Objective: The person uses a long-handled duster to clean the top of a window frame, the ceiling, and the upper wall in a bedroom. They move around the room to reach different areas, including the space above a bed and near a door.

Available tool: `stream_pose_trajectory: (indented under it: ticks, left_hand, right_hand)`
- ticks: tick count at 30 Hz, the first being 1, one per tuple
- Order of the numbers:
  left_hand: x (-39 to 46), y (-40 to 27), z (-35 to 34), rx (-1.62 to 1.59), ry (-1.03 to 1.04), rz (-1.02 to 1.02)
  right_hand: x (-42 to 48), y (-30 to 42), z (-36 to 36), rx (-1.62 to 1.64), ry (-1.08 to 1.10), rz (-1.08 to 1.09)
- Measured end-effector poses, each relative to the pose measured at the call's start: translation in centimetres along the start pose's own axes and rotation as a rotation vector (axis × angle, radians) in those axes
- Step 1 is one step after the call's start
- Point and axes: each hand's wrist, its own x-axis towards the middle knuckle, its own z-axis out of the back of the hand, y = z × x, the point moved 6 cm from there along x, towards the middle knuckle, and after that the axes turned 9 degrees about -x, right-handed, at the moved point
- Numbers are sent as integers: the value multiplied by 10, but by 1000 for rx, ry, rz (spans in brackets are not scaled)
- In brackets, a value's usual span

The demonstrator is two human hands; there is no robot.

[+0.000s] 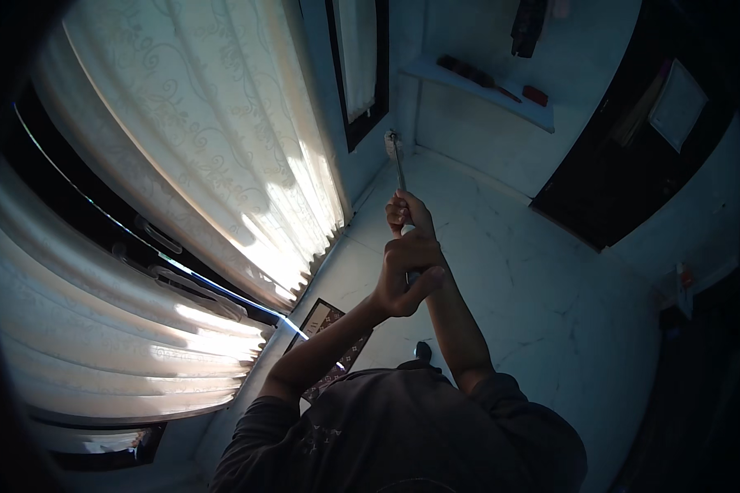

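Observation:
A long-handled tool, a duster or mop with a metal pole [399,169], points away from me. Its pale, fluffy-looking head [393,145] is at the wall corner, just below the narrow window; whether it touches the wall I cannot tell. Farther up the pole, my right hand [411,212] has its fingers wrapped around it. Nearer my body, my left hand [404,274] grips the handle's lower part, with the thumb pointing right. A short stretch of light handle shows between the hands. Most of the grip is hidden by my fingers.
Long patterned curtains [222,135] hang along the left, over a dark-framed door or window. A wall shelf [481,92] holds a brush [468,71] and a red object [535,95]. A dark door [616,166] stands right. A patterned doormat [327,326] lies on the marbled floor [518,296].

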Motion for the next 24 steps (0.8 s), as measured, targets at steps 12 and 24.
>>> stream_pose_trajectory:
  ticks: [12, 24]
  left_hand:
    - [23, -19, -31, 63, -59, -195]
    - [25, 20, -46, 108, -261, -18]
  right_hand:
    - [-29, 74, -80, -231, 120, 294]
    - [-42, 136, -83, -843, -53, 563]
